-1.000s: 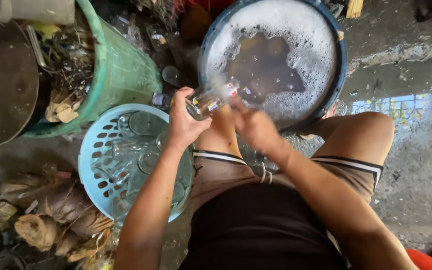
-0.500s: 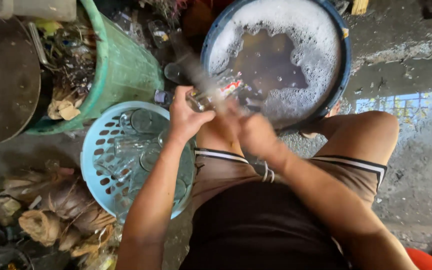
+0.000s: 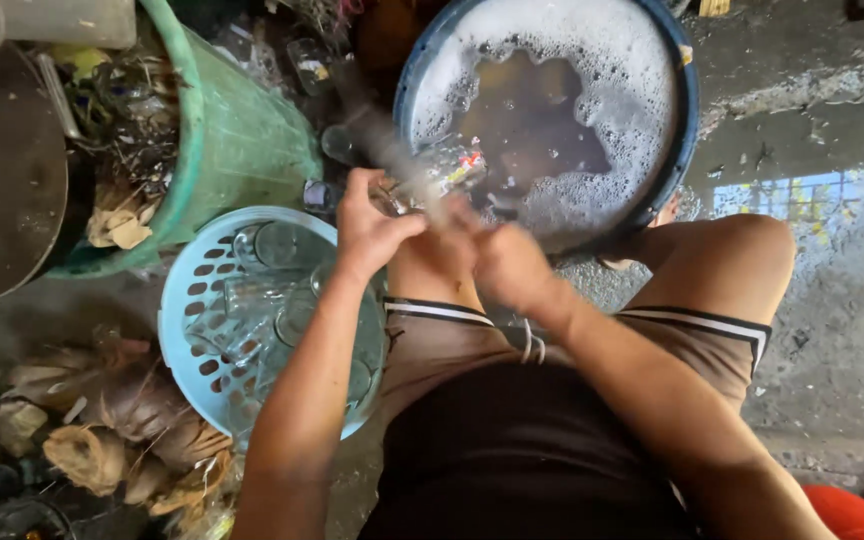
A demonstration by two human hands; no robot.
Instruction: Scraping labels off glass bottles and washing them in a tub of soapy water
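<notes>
Squatting over wet ground, the person had both hands together just above the knees, w/ a clear glass bottle [image 3: 407, 180] between them. Left hand [image 3: 372, 228] was clenched round the bottle's body, thumb across the front. Right hand [image 3: 500, 262] was closed at the bottle's near end, fingers curled; whether it gripped the glass itself or a rag or brush, can't tell, since that spot was blurred. The bottle lay tilted, long axis running from the hands up and away to the left, far end probably the neck, pointing toward the gap between the green tub [image 3: 242, 140] and the blue basin [image 3: 687, 130]. Left hand sat farther along the bottle, right hand nearer the body.

Just left of the left forearm stood a light blue slotted basket [image 3: 184, 300], holding several clear glasses and jars. At its near left edge lay dry husks and scraps [image 3: 102, 420].

Beyond the hands, the blue basin was full of brown water ringed w/ foam, its near rim almost touching the right hand. The green tub, far left, held rubbish. A few more bottles [image 3: 312, 65] lay between tub and basin.
</notes>
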